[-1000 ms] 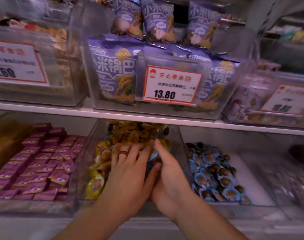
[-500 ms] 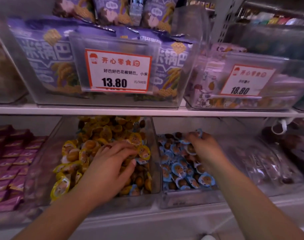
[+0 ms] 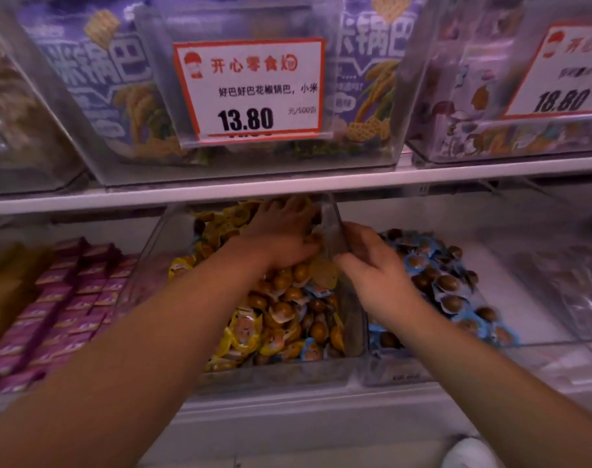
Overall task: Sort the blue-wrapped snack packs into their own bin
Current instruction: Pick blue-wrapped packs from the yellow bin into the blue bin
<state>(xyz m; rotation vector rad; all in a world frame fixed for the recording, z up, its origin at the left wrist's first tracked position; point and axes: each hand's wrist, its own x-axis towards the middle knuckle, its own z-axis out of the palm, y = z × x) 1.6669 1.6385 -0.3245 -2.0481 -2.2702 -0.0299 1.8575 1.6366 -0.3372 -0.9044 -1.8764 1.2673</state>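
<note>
Clear bin wall [image 3: 335,231] (upright) separates left hand [image 3: 281,234], right hand [image 3: 372,265].

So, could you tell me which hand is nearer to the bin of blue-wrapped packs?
Right. The right hand is at the blue bin's left wall; the left hand is deep in the yellow bin.

Both forearms are bare to the frame edge, the left hand [image 3: 281,231] and right hand [image 3: 375,275] seemingly ringless.

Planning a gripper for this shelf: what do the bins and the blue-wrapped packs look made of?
Clear bin wall: apparently rigid glossy plastic; the packs show through it. Blue-wrapped snack packs: probably thin shiny film, crinkled at the edges, with a clear dome over brown contents.
</note>
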